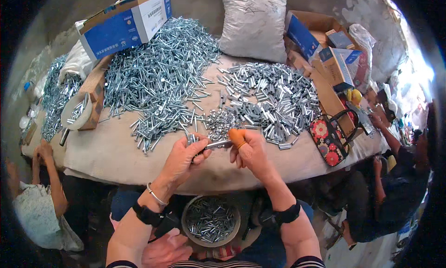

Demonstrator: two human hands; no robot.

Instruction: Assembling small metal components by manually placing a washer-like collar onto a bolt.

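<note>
My left hand is closed around several shiny metal bolts, with their ends showing above the fingers. Between it and my right hand lies a slim metal bolt, gripped from both ends. Orange covers sit on a finger and thumb of the right hand. Just beyond the fingers is a small heap of nuts. A large pile of long bolts spreads to the left, and a pile of short metal sleeves lies to the right.
Below the table edge, a round basin holds metal pieces. Blue cardboard boxes and a white sack stand at the back. A flowered bag lies at right. Other people's hands work at the left; another person sits right.
</note>
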